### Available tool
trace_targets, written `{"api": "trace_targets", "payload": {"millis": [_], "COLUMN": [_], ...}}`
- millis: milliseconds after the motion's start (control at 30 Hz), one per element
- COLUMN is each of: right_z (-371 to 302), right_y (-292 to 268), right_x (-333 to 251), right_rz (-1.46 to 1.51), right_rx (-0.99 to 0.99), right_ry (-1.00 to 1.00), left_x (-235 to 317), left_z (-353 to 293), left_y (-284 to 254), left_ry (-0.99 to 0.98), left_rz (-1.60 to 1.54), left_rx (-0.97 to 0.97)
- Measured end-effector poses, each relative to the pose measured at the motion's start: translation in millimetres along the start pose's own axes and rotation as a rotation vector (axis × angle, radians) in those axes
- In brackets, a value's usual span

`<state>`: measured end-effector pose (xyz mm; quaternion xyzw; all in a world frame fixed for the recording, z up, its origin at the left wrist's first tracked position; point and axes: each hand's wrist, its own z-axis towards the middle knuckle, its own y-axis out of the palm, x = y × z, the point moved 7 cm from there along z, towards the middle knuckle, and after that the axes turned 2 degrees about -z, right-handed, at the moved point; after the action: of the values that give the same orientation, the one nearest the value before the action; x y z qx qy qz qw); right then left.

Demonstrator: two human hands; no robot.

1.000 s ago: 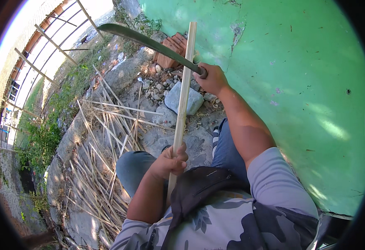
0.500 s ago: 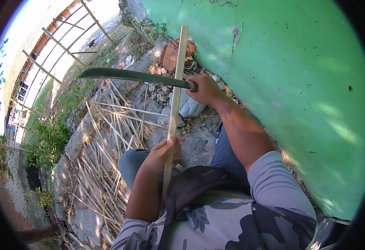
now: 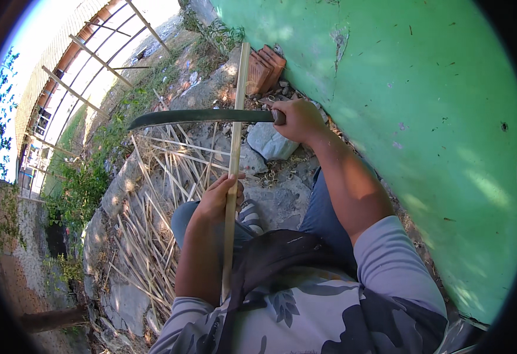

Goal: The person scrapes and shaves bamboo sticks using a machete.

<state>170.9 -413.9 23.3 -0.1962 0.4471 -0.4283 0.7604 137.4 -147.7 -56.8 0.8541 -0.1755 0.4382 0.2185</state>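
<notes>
Beside green wall [image 3: 423,118], left hand [image 3: 220,197] gripping upright stick [image 3: 235,147], right hand [image 3: 297,118] gripping leftward-pointing machete [image 3: 199,116]

The long curved dark metal blade [image 3: 196,116] looks dull and matt, not shiny. The pale straight wooden stick [image 3: 235,159] is smooth and dry, like the thin split cane strips [image 3: 152,194] littering the rough grey stone ground [image 3: 270,203] at centre left. The green painted wall [image 3: 423,118] is matt, chipped and scuffed. Reddish ribbed clay bricks [image 3: 264,71] look coarse.
</notes>
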Motion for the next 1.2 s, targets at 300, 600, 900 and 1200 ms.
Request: {"api": "trace_targets", "payload": {"millis": [300,600,900,1200], "right_z": [7,-7,-8,-8], "right_y": [6,3,0,27], "right_x": [-6,-11,-6,-2], "right_rz": [-0.116,-0.051,-0.09,-0.195], "right_rx": [-0.09,-0.075,-0.146,-0.247], "right_ry": [0.037,0.008,0.067,0.104], "left_x": [28,24,-11,-5], "left_z": [5,10,11,15], "left_y": [-15,-41,-34,-8], "left_ry": [0.215,0.167,-0.02,0.111], "left_rz": [0.128,-0.25,-0.088,0.23], "left_rx": [0.208,0.094,-0.057,0.099]}}
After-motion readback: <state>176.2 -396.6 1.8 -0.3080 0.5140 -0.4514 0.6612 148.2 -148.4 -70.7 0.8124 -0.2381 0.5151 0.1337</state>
